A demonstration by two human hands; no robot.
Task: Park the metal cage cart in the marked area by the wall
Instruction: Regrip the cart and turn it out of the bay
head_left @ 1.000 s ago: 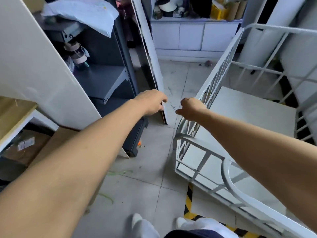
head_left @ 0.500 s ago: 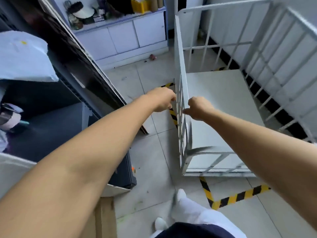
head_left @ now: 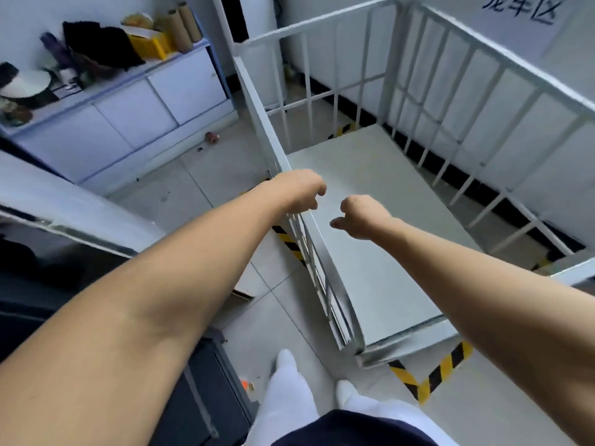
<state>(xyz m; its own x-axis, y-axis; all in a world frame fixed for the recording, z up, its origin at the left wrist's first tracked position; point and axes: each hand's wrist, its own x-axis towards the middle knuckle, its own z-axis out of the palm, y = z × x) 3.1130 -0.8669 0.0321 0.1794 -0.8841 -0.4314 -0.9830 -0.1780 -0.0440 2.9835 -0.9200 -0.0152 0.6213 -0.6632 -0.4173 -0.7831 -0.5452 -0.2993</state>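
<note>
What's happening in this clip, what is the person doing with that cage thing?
A person is parking a white metal cage cart against the wall, inside floor markings of yellow-and-black tape. The left hand sits over the cart's near side rail; whether it grips it can't be told. The right hand hovers loosely curled over the cart's platform, touching nothing. The cart's near corner sits at the tape corner.

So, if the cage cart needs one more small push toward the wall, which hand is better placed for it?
Probably the left hand: it rests over the top rail of the cage cart, at the side facing the person. The right hand hangs loosely curled above the cart's platform, touching nothing.
</note>
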